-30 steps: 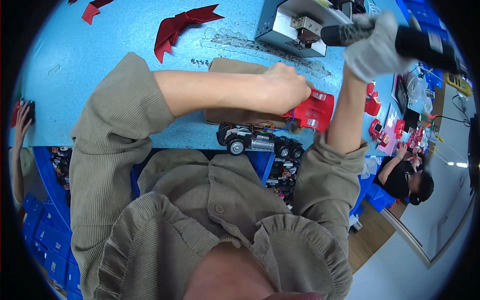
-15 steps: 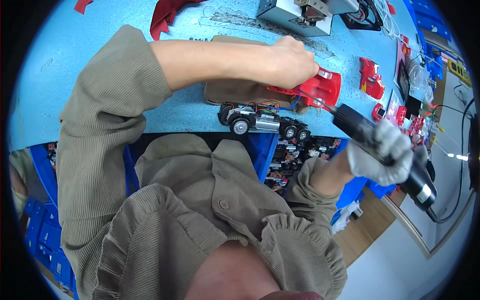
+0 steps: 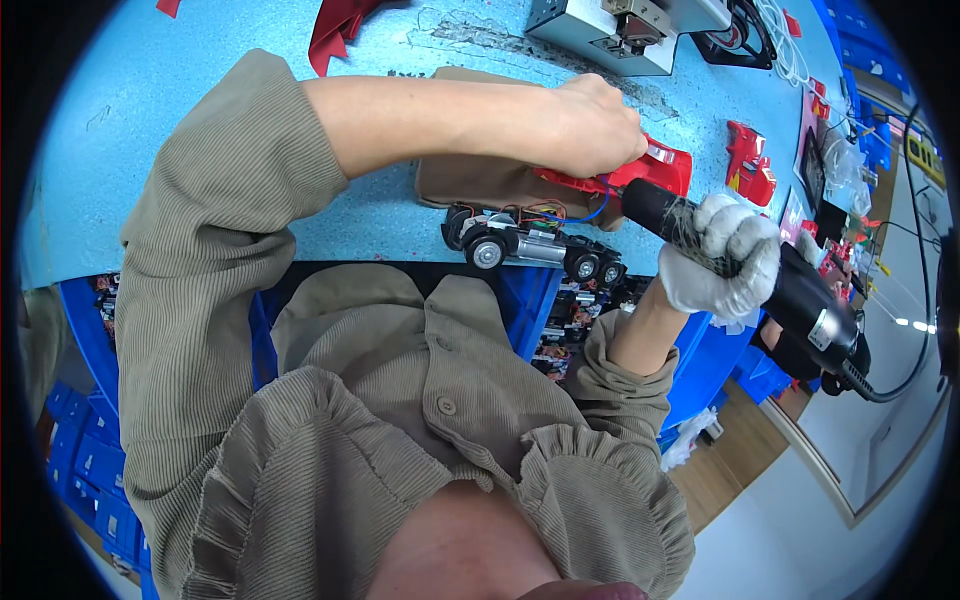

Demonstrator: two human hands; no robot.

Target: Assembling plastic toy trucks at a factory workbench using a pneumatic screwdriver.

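My bare left hand [image 3: 596, 126] is closed on a red plastic toy truck body [image 3: 668, 165], pressing it down on a brown cloth pad [image 3: 480, 180]. A white glove covers my right hand [image 3: 728, 258], which is wrapped around a black electric screwdriver [image 3: 665, 212]. Its tip reaches into the red body beside my left fingers; the exact contact point is hidden. Just nearer to me stands a black and silver toy truck chassis [image 3: 535, 243] on its wheels, with thin coloured wires. A blue wire [image 3: 592, 214] loops from it up to the red body.
Another red toy body [image 3: 750, 165] lies to the right. A grey metal machine [image 3: 600, 35] stands at the back, with red cloth [image 3: 335, 35] to its left. Blue bins [image 3: 690, 390] sit below the table edge. The screwdriver's cable [image 3: 905, 385] curves away at right.
My right hand has brought the screwdriver left and closer to the red body, and the tool's angle has shifted. My left hand stays on the body.
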